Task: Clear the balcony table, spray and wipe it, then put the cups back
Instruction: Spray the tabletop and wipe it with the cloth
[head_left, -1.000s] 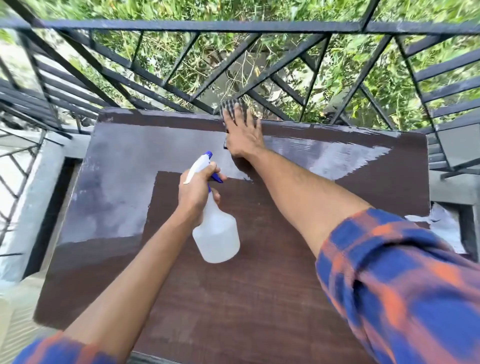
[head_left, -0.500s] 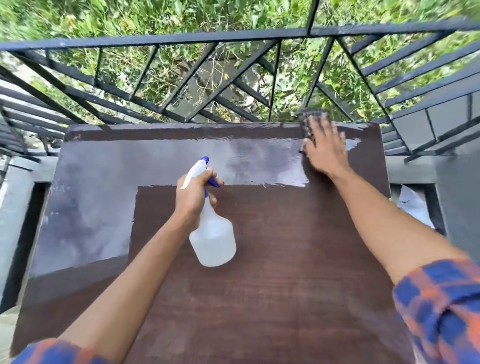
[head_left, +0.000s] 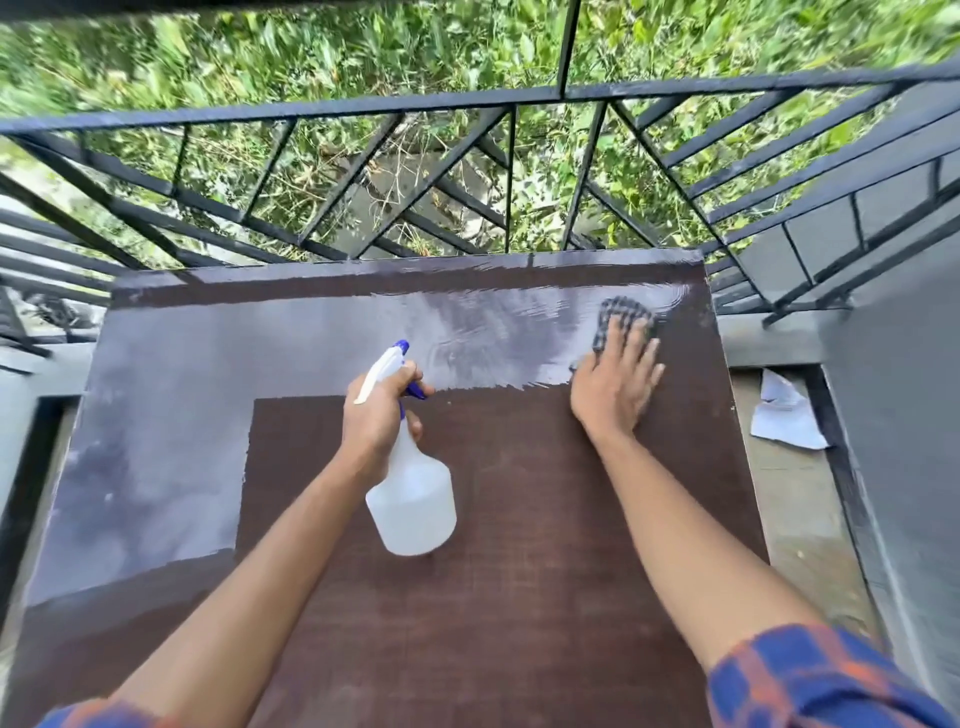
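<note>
A dark brown wooden table (head_left: 519, 597) fills the view, with a wet shiny band across its far part. My left hand (head_left: 376, 421) grips the neck of a white spray bottle (head_left: 413, 499) with a blue trigger, held over the table's middle. My right hand (head_left: 615, 384) lies flat with straight fingers, pressing a grey checked cloth (head_left: 621, 317) onto the table near its far right corner. No cups are in view.
A black metal railing (head_left: 467, 104) runs just behind the table's far edge and down both sides, with green plants beyond. A crumpled white paper (head_left: 784, 415) lies on the floor to the right of the table, beside a grey wall (head_left: 904, 415).
My right hand has swept the cloth from the far middle of the table to the far right corner, then drawn it slightly nearer, leaving a wet streak. The left hand keeps holding the bottle.
</note>
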